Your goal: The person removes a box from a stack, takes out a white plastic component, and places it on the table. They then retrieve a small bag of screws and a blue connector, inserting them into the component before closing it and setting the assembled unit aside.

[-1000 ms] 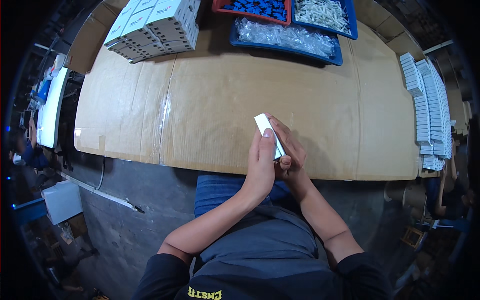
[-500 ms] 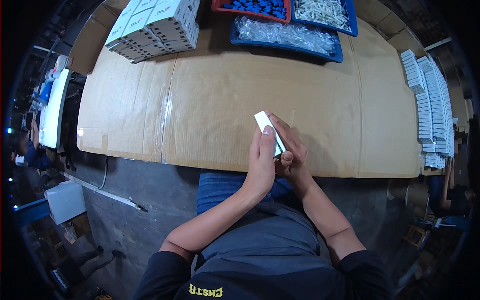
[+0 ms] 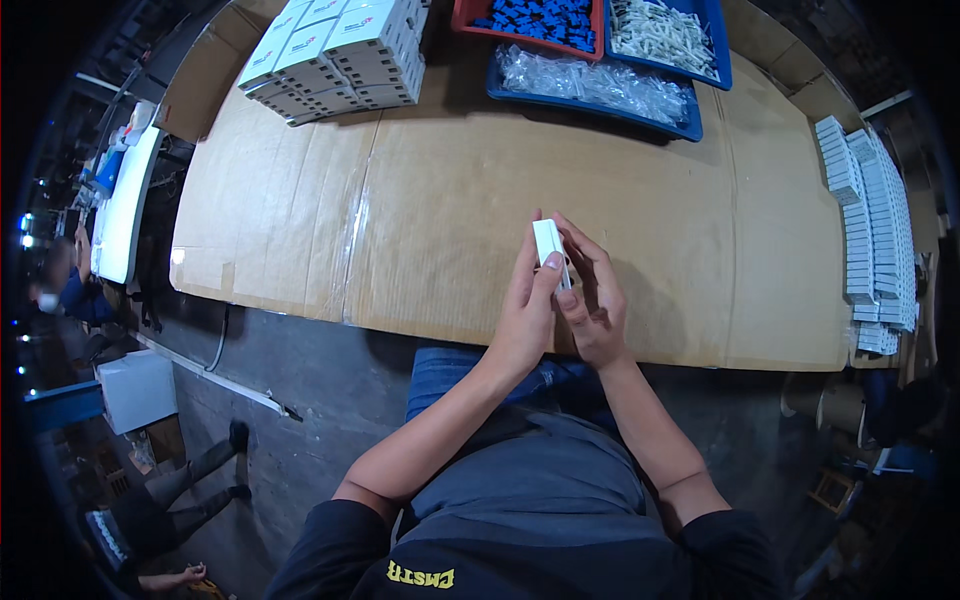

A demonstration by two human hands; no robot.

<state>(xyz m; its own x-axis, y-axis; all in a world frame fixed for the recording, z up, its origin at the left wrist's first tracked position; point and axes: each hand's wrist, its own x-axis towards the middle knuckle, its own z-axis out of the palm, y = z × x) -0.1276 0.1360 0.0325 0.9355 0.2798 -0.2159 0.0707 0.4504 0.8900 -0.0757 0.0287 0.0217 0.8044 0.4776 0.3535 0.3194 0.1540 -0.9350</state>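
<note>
A small white rectangular case (image 3: pixel 546 237) is held above the near part of the cardboard-covered table, tilted with its long side running away from me. My left hand (image 3: pixel 524 322) grips it along the left side, thumb lying on its upper face. On the other side my right hand (image 3: pixel 604 318) is cupped with fingers stretched and thumb apart. Its fingertips come close to the case's far right edge and its thumb to the near end; whether they touch, I cannot tell. The underside of the case is hidden.
White boxes (image 3: pixel 345 62) are stacked at the far left. Farther back stand a red tray (image 3: pixel 530 42) of blue parts, a blue tray (image 3: pixel 690 75) of whitish parts and another blue tray (image 3: pixel 600 108) of clear plastic pieces. White stacks (image 3: pixel 868 225) line the right edge. Other people are nearby.
My right hand has loosened from around the case, its fingers straightening and its thumb spreading. The case has turned more upright in the picture. The whole view has shifted slightly.
</note>
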